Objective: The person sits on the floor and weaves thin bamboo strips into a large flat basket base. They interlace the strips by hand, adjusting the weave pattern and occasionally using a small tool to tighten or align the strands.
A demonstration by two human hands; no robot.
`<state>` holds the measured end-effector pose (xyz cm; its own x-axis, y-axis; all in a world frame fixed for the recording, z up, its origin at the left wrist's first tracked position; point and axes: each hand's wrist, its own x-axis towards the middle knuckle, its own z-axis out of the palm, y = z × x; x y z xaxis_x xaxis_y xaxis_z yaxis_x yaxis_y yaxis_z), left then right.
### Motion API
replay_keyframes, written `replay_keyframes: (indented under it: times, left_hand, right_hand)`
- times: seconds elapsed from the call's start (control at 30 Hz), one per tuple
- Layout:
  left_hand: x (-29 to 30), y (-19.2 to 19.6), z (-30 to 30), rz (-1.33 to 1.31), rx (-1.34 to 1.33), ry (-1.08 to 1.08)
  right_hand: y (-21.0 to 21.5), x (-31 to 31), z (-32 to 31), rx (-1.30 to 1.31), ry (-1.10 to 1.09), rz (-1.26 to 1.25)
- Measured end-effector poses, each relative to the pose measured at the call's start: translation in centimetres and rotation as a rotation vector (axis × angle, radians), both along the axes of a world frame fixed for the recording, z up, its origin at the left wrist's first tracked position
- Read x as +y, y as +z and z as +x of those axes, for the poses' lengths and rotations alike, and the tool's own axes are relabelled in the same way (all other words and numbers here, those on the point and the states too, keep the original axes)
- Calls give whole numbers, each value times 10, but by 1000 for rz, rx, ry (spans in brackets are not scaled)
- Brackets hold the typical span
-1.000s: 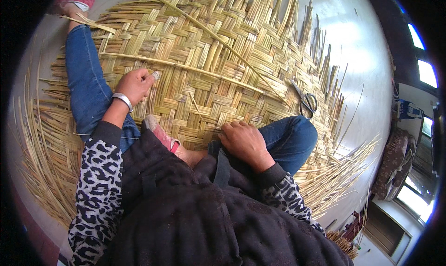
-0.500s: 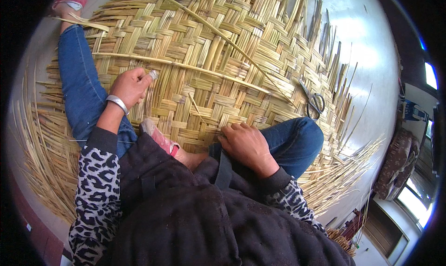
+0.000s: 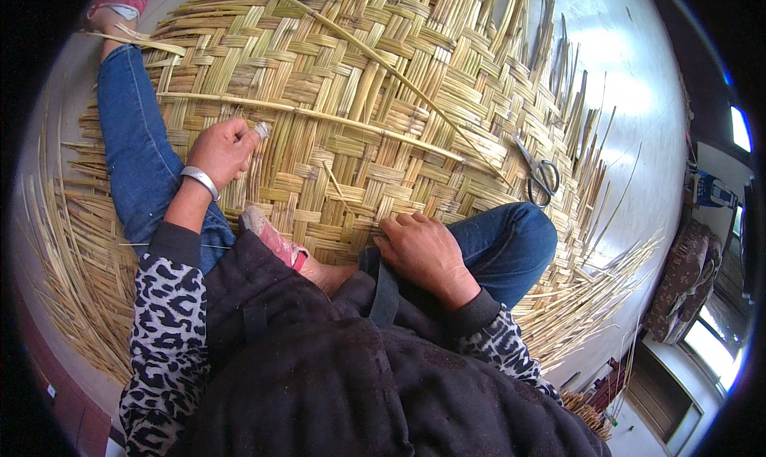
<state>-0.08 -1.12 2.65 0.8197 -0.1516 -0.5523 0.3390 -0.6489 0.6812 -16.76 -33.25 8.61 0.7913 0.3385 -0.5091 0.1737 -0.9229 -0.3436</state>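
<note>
In front of me spreads a large woven mat [image 3: 291, 183] of split yellow-green stalks. Over its left part is my left hand [image 3: 217, 152], fingers curled in and thumb toward the right. A pale wrapping [image 3: 262, 130] covers the thumb tip; what the fingers hold, if anything, is hidden. My right hand [image 3: 423, 251] rests by my bent right knee at the mat's near part, its fingers curled under and mostly out of sight. Beyond that knee lies a pair of scissors [image 3: 543, 182] with dark handles, blades pointing away. A short loose strip [image 3: 334, 182] lies between my hands.
Two long stalks, one near-horizontal [image 3: 311, 115] and one diagonal [image 3: 383, 62], lie across the mat. Loose stalk ends [image 3: 586, 309] fan out at the right and left. My left leg [image 3: 134, 130] stretches along the left side. Past the mat is a shiny grey floor [image 3: 630, 130].
</note>
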Motion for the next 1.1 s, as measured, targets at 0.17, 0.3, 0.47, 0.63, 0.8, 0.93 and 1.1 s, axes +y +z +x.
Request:
replay_keyframes:
  times: [0.17,0.3,0.47,0.63,0.8,0.93,1.1]
  left_hand:
    - [0,1,1,26,16,-6]
    - [-1,1,0,30,8,-11]
    - [-3,2,0,12,4,4]
    - [-3,1,1,24,18,0]
    - [-1,0,2,20,25,-8]
    - [-1,1,2,43,17,-23]
    - [0,0,1,22,25,-23]
  right_hand:
    - [0,0,0,-33,10,-7]
    - [-2,0,-1,-34,4,-6]
    - [-2,-1,-1,-44,0,20]
    - [-1,-1,2,45,6,15]
    - [1,-1,4,65,6,26]
    - [2,-1,3,50,4,36]
    - [3,0,3,40,4,31]
